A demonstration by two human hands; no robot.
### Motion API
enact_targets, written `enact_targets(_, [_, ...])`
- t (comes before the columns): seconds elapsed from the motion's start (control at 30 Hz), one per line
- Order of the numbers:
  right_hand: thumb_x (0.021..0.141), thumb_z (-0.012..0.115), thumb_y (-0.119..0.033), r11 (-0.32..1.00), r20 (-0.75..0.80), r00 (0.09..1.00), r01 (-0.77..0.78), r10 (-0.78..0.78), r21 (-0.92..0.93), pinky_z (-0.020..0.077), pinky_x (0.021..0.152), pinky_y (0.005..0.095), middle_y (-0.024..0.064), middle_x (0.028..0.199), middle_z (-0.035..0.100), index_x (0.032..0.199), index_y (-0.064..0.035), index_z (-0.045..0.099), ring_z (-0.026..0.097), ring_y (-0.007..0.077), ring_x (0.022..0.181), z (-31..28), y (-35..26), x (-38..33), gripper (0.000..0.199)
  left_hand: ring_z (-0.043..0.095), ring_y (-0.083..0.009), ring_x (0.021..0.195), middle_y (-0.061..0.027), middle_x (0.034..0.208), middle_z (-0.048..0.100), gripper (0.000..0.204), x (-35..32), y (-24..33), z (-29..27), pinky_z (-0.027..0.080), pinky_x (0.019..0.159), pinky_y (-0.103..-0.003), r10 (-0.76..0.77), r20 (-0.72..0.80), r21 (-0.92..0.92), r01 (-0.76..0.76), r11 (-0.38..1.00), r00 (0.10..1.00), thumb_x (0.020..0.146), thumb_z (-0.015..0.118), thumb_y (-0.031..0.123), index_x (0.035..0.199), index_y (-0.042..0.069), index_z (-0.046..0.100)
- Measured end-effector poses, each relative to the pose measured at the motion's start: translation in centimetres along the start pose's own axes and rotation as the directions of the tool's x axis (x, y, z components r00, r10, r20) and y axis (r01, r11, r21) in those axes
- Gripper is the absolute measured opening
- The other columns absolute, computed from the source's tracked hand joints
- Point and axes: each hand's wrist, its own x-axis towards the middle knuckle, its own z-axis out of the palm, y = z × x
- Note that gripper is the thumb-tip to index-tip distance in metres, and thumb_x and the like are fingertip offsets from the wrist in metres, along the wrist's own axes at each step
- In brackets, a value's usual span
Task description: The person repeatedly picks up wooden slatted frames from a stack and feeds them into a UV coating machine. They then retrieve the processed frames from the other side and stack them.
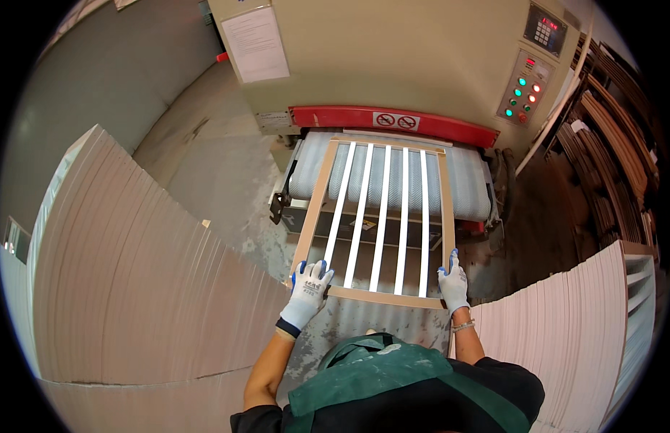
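Observation:
I hold a wooden frame (317, 202) with several white slats, lying flat, its far end resting on the grey conveyor belt (468, 184) of a beige machine (393, 65). My left hand (308, 291), in a white and blue glove, grips the frame's near left corner. My right hand (453, 280), gloved the same way, grips the near right corner. The frame's near rail spans between both hands above the floor.
A tall stack of pale panels (133, 267) stands at my left and another stack (566, 332) at my right. A red guard bar (393, 123) runs above the belt's mouth. A control panel with lit buttons (524, 90) sits at the machine's right. Dark wooden pieces (609, 144) lean at far right.

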Motion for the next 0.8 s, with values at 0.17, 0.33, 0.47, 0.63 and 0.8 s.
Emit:
enact_targets(0.17, [0.096, 0.06, -0.026, 0.999, 0.077, 0.997, 0.001, 0.002, -0.047, 0.0508, 0.097, 0.0498, 0.0286, 0.117, 0.066, 0.161, -0.0089, 0.029, 0.066, 0.0435, 0.107, 0.2, -0.6, 3.8, 0.074, 0.041, -0.0375, 0.14, -0.0163, 0.148, 0.048, 0.068, 1.5, 0.1, -3.5, 0.023, 0.12, -0.057, -0.014, -0.012, 0.036, 0.014, 0.999, 1.0, 0.082, 0.076, 0.034, 0.142, 0.011, 0.055])
enact_targets(0.33, [0.093, 0.064, -0.025, 0.994, 0.045, 0.998, 0.049, -0.045, -0.096, 0.0524, 0.092, 0.0511, 0.0311, 0.108, 0.068, 0.159, -0.0035, 0.029, 0.067, 0.0449, 0.1, 1.9, 0.3, 7.2, 0.078, 0.039, -0.0399, 0.142, -0.0166, 0.149, 0.048, 0.067, -0.8, -0.1, -12.2, 0.023, 0.12, -0.06, -0.103, -0.164, 0.106, 0.121, 0.987, 0.981, 0.09, 0.068, 0.048, 0.145, 0.012, 0.054])
enact_targets(0.47, [0.092, 0.063, -0.025, 0.988, 0.038, 0.996, 0.084, -0.08, -0.13, 0.0537, 0.09, 0.0517, 0.0311, 0.102, 0.069, 0.159, -0.0015, 0.026, 0.068, 0.0447, 0.096, 3.4, 1.2, 10.2, 0.08, 0.039, -0.0417, 0.142, -0.0175, 0.151, 0.047, 0.059, -7.6, -3.6, -24.2, 0.021, 0.12, -0.063, -0.261, -0.453, 0.299, 0.421, 0.856, 0.852, 0.092, 0.068, 0.041, 0.143, 0.013, 0.055])
enact_targets(0.63, [0.092, 0.063, -0.02, 0.978, 0.004, 0.982, 0.19, -0.19, -0.09, 0.0526, 0.092, 0.0508, 0.0321, 0.105, 0.069, 0.159, 0.0004, 0.023, 0.066, 0.0453, 0.1, 4.7, 2.4, 13.8, 0.081, 0.037, -0.0376, 0.146, -0.0167, 0.154, 0.045, 0.059, -19.9, -5.1, -39.9, 0.02, 0.125, -0.056, -0.203, -0.782, 0.551, 0.805, 0.219, 0.59, 0.097, 0.063, 0.042, 0.147, 0.013, 0.051])
enact_targets(0.8, [0.09, 0.062, -0.014, 0.965, 0.028, 0.972, 0.233, -0.231, -0.118, 0.0518, 0.094, 0.0496, 0.0313, 0.109, 0.069, 0.152, 0.0068, 0.031, 0.066, 0.0448, 0.104, 5.4, 2.8, 18.1, 0.073, 0.046, -0.0342, 0.139, -0.0169, 0.147, 0.052, 0.063, -27.7, -4.5, -48.6, 0.028, 0.121, -0.05, -0.432, -0.815, 0.493, 0.854, -0.167, 0.386, 0.098, 0.061, 0.048, 0.146, 0.007, 0.052])
